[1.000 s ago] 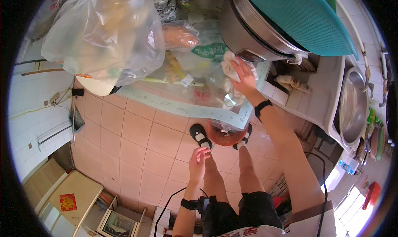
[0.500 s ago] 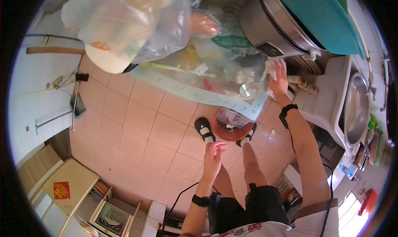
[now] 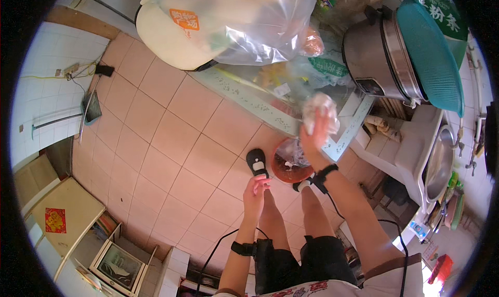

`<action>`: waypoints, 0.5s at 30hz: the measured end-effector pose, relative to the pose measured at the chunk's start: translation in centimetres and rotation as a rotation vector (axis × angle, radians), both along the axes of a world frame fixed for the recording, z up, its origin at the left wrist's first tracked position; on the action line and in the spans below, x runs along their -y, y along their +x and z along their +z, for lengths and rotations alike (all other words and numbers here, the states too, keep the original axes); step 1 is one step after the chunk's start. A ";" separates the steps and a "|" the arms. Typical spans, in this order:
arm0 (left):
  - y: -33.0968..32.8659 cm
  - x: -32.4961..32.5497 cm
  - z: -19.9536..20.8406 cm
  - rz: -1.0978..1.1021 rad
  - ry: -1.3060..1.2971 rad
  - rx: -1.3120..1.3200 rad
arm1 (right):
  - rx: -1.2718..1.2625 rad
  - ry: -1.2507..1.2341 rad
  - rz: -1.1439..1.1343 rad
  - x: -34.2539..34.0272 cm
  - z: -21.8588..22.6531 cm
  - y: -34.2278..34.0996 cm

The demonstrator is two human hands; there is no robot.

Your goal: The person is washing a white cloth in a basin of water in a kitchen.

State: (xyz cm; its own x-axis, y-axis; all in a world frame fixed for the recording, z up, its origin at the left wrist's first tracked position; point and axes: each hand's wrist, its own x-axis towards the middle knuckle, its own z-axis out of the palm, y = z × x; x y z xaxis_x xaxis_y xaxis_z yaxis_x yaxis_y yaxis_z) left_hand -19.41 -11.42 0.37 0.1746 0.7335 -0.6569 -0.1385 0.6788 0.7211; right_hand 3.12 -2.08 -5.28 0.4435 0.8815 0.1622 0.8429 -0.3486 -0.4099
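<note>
My right hand (image 3: 316,133) is over the near right corner of the glass-topped table (image 3: 275,115), its fingers pressed on a crumpled white cloth (image 3: 321,106). Motion blurs both hand and cloth. My left hand (image 3: 255,188) hangs in front of my legs, holding nothing, its fingers loosely bent and slightly apart. Below the table's corner, a red-brown bin (image 3: 291,173) lined with a clear bag stands on the floor near my feet. On the table, behind the cloth, lie a green-and-clear plastic package (image 3: 330,67) and a small white label (image 3: 281,90).
A large clear bag (image 3: 249,27) and a cream round lid (image 3: 171,37) crowd the table's left end. At the back right, a steel cooker (image 3: 371,58) stands beside a teal basket (image 3: 434,58). A sink (image 3: 441,164) is at the right. A dustpan (image 3: 92,110) leans at left.
My right hand has moved left and nearer with the white cloth, away from the table's right edge. The view has shifted, and my left hand stays low and empty.
</note>
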 end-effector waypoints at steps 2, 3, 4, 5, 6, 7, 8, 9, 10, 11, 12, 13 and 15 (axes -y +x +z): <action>-0.7 -0.3 -0.2 0.032 -0.001 0.003 | -0.037 0.043 0.170 -3.8 -0.5 -4.0; -0.8 -0.5 -0.1 0.038 0.015 -0.021 | -0.036 0.075 0.275 -5.7 -1.1 -5.4; -0.8 -0.7 0.0 0.044 0.032 -0.045 | 0.010 0.081 0.333 -8.0 -2.3 -7.3; -0.5 -1.3 0.3 0.022 0.034 -0.036 | 0.064 0.088 0.380 -9.8 -3.4 -8.6; -1.2 -1.2 0.8 0.019 -0.003 -0.091 | -0.004 0.069 0.473 -11.1 -1.9 -11.3; -1.9 -0.9 1.1 0.015 -0.036 -0.145 | -0.073 0.055 0.563 -12.3 0.2 -13.7; -1.8 -0.8 1.2 -0.003 -0.032 -0.150 | -0.052 -0.005 0.636 -13.5 0.2 -14.4; -1.7 -0.6 1.0 -0.003 -0.006 -0.149 | -0.034 -0.064 0.708 -14.4 0.2 -14.7; -1.9 -0.3 0.7 0.004 0.018 -0.155 | -0.048 -0.056 0.696 -14.7 0.2 -15.1; -2.1 0.0 0.5 -0.010 0.022 -0.170 | -0.019 -0.020 0.766 -14.8 0.3 -15.3; -2.5 0.4 0.3 -0.024 0.026 -0.175 | 0.010 0.013 0.835 -14.6 0.2 -15.5; -2.1 0.4 0.5 -0.052 0.037 -0.166 | 0.011 0.017 0.805 -14.4 -0.5 -15.0; -1.4 0.6 1.0 -0.107 0.046 -0.204 | 0.128 0.228 0.738 -13.7 -1.1 -14.3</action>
State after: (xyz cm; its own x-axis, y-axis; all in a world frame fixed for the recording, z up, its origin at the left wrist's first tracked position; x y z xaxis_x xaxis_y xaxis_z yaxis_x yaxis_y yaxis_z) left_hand -20.84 -12.07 1.37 0.1204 0.7477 -0.6530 0.0843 0.6477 0.7572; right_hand -11.17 11.58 -6.38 -0.2789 0.8796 0.3853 0.8692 0.4018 -0.2880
